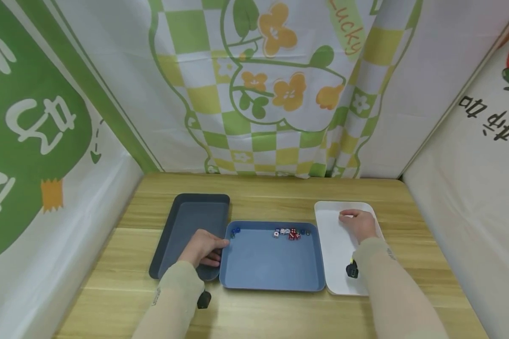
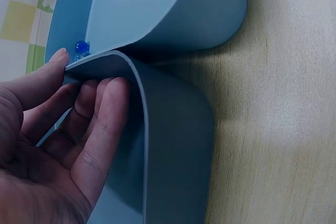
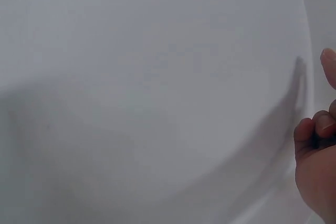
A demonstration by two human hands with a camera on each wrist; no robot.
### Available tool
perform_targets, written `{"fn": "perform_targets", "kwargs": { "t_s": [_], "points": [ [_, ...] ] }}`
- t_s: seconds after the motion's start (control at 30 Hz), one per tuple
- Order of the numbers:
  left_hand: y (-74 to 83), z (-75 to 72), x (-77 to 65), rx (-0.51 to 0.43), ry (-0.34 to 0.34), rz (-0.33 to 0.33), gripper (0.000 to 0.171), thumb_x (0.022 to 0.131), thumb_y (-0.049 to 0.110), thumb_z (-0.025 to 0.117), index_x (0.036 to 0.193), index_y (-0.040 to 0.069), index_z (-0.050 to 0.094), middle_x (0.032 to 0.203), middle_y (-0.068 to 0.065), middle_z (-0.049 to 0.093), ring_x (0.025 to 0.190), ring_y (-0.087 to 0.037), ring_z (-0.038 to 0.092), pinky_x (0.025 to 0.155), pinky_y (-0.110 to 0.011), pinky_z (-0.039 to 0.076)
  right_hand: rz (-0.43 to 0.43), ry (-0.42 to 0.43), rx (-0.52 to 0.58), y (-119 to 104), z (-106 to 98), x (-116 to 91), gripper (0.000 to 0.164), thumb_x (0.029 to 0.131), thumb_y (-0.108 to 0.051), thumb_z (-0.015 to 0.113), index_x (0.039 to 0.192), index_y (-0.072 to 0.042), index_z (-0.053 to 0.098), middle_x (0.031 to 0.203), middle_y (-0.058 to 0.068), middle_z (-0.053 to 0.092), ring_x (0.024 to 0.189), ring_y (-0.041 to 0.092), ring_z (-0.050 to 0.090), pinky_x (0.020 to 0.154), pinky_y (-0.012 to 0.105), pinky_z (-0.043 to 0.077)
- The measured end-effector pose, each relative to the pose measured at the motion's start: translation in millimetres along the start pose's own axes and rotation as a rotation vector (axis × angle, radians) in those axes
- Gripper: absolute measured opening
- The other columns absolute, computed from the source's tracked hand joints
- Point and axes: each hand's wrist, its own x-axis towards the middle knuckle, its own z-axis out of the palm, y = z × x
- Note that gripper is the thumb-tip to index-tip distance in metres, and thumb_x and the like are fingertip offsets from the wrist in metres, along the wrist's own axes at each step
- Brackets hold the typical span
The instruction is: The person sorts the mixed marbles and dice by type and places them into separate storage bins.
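My left hand (image 1: 202, 247) holds the meeting rims of the dark grey-blue tray (image 1: 199, 212) and the blue tray (image 1: 271, 263). Its thumb lies over the rims while the fingers curl against the dark tray's inner wall (image 2: 137, 135). Over the far part of the white tray (image 1: 332, 263) is my right hand (image 1: 360, 225), fingers bent and fingertips low near the tray floor. The right wrist view catches only part of that hand (image 3: 320, 171); I cannot tell whether anything is between its thumb and forefinger.
Small blue balls (image 1: 236, 230) sit in the blue tray's far left corner. Along its far right side lie white dice (image 1: 282, 231), red dice (image 1: 294, 234) and small dark balls (image 1: 305, 232). A wooden table (image 1: 275, 315) carries all three trays; a patterned curtain (image 1: 263, 141) hangs behind.
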Motion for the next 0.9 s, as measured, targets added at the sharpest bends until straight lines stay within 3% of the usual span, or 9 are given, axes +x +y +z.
{"fn": "perform_targets", "kwargs": {
  "t_s": [0.3,0.43,0.7,0.9],
  "points": [
    [-1.5,-0.4,-0.1,-0.012,-0.003,0.007,0.031,0.093,0.020,0.077,0.111,-0.005,0.074,0.089,-0.018,0.071,0.068,-0.025,0.069,0.061,-0.039,0.063,0.019,0.003,-0.004,7,9,3,0.028,0.094,-0.021,0.071,0.114,-0.002,0.076,0.128,0.021,0.067,0.115,0.035,0.060,0.095,0.042,0.047],
    [-1.0,-0.7,0.3,-0.011,-0.001,0.007,0.030,0.093,0.020,0.077,0.111,-0.004,0.075,0.088,-0.017,0.071,0.067,-0.024,0.069,0.061,-0.039,0.063,0.025,-0.016,0.004,10,11,7,0.027,0.094,-0.020,0.071,0.113,-0.002,0.077,0.131,0.022,0.065,0.119,0.036,0.058,0.101,0.046,0.046],
    [-1.4,-1.2,0.9,-0.008,-0.005,0.001,0.030,0.093,0.020,0.078,0.109,-0.005,0.075,0.087,-0.017,0.071,0.068,-0.024,0.068,0.061,-0.039,0.063,-0.055,-0.025,-0.100,8,13,5,0.027,0.092,-0.018,0.070,0.110,0.001,0.077,0.122,0.023,0.070,0.120,0.041,0.059,0.106,0.051,0.044],
    [-2.3,-1.1,1.8,-0.005,-0.005,0.001,0.030,0.093,0.021,0.078,0.109,-0.004,0.075,0.087,-0.016,0.070,0.068,-0.025,0.068,0.061,-0.039,0.063,-0.047,-0.054,-0.103,8,12,6,0.032,0.093,-0.020,0.068,0.118,-0.001,0.075,0.131,0.023,0.066,0.129,0.043,0.055,0.110,0.052,0.042]
  ]
}}
